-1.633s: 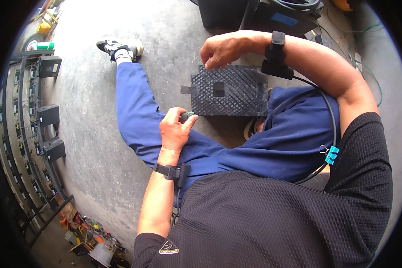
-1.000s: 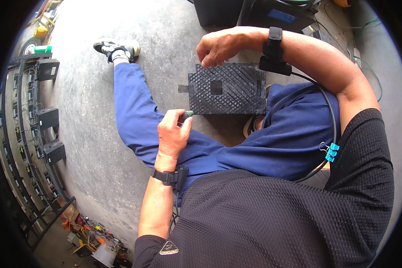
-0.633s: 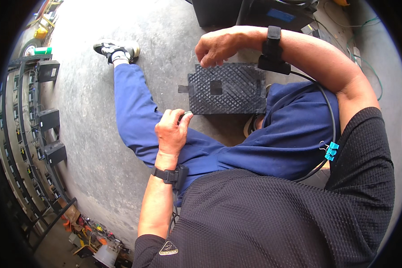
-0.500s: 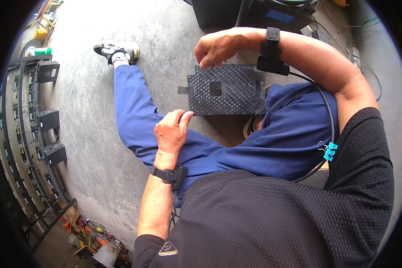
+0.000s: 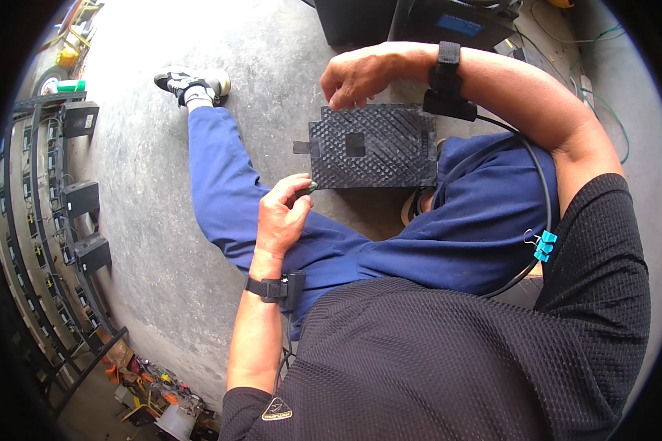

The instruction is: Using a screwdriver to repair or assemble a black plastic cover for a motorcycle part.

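Note:
A black rectangular box stands on the floor between my legs, its top covered in a ridged sheet with a small square hole. A short dark tab sticks out from its left side. My left hand is at the near left corner, thumb and fingers closed in a pinch. A small dark greenish bit shows between them, too small to name. My right hand hangs over the far left edge with its fingers curled downward. Whatever its fingertips hold, if anything, is hidden.
Large black cases stand beyond the box. A black metal rack with small black units runs along the left. Mixed clutter lies at the lower left. A cable with a blue clip hangs along my right arm.
My left hand has turned at the near corner, its fingers now reaching over and a small greenish bit showing in the pinch. My right hand has risen slightly; the box has hardly moved.

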The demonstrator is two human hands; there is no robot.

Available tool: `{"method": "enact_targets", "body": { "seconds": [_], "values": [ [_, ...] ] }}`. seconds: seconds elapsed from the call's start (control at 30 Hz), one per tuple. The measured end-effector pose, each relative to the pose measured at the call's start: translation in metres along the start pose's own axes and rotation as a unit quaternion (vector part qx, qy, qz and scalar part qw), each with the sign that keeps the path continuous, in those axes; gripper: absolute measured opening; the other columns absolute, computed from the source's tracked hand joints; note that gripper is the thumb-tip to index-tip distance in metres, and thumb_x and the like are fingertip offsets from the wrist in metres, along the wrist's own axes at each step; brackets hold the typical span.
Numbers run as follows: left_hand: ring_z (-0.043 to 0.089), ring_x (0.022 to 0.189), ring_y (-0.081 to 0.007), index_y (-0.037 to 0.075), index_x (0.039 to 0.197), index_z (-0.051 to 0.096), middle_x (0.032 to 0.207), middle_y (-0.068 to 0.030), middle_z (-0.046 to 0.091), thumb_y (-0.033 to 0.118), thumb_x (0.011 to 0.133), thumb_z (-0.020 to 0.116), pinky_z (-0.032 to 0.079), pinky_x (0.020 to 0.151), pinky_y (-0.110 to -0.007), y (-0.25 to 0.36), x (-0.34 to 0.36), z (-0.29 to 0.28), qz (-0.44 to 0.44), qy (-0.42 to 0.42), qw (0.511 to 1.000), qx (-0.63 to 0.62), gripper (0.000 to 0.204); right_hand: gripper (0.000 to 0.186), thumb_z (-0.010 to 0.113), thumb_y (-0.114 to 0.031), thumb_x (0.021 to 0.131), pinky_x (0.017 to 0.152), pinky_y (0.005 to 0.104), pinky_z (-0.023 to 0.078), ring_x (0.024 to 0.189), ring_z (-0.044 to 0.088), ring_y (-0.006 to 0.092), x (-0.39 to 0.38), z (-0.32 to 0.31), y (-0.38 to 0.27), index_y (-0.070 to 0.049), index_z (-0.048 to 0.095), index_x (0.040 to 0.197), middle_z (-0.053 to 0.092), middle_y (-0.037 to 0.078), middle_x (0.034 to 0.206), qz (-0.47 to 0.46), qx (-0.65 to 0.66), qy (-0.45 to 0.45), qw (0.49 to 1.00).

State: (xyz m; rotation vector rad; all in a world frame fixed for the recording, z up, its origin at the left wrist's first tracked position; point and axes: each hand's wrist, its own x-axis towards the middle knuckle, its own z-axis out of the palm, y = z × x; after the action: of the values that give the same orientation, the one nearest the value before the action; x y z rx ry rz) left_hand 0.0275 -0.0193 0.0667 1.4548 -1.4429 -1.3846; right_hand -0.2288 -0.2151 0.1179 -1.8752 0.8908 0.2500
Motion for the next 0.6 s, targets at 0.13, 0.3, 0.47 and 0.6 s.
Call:
{"method": "enact_targets", "body": {
  "seconds": [0.13, 0.3, 0.47, 0.6],
  "values": [
    [0.065, 0.072, -0.0093, -0.003, 0.102, 0.067, 0.107, -0.0101, 0.069, 0.005, 0.085, 0.074, 0.053, 0.064, -0.024, -0.002, -0.001, -0.007, 0.043, -0.009, 0.995, 0.089, 0.02, 0.029, 0.061, -0.023, 0.092, 0.068, 0.034, 0.057, 0.076, 0.07, 0.0216, -0.001, 0.0, -0.001, 0.002, 0.068, 0.104, 0.07, 0.014, 0.088, -0.002, 0.003, -0.001, 1.0],
    [0.06, 0.065, -0.0063, 0.0, 0.102, 0.068, 0.094, -0.0059, 0.072, 0.007, 0.082, 0.078, 0.048, 0.057, -0.023, -0.001, 0.003, -0.002, 0.036, 0.053, 0.971, 0.229, 0.024, 0.028, 0.061, -0.023, 0.092, 0.066, 0.0337, 0.056, 0.076, 0.069, 0.0207, 0.002, 0.001, 0.004, 0.002, 0.068, 0.104, 0.07, 0.013, 0.087, 0.0, 0.0, 0.003, 1.0],
    [0.056, 0.057, -0.0052, 0.001, 0.102, 0.069, 0.081, -0.0037, 0.069, 0.009, 0.084, 0.076, 0.046, 0.052, -0.023, -0.006, 0.002, 0.012, -0.018, 0.067, 0.994, 0.08, 0.021, 0.029, 0.061, -0.023, 0.092, 0.065, 0.0341, 0.056, 0.075, 0.069, 0.0206, -0.003, 0.001, 0.0, 0.002, 0.067, 0.104, 0.07, 0.012, 0.087, 0.003, 0.003, 0.005, 1.0],
    [0.055, 0.053, -0.0047, 0.003, 0.106, 0.069, 0.077, -0.0008, 0.067, 0.008, 0.088, 0.07, 0.046, 0.05, -0.022, -0.008, 0.008, 0.011, -0.068, 0.012, 0.997, 0.026, 0.018, 0.029, 0.061, -0.023, 0.091, 0.065, 0.0342, 0.056, 0.075, 0.069, 0.0205, -0.003, 0.0, -0.001, 0.002, 0.067, 0.104, 0.069, 0.012, 0.086, -0.002, 0.006, 0.005, 1.0]
  ]
}}
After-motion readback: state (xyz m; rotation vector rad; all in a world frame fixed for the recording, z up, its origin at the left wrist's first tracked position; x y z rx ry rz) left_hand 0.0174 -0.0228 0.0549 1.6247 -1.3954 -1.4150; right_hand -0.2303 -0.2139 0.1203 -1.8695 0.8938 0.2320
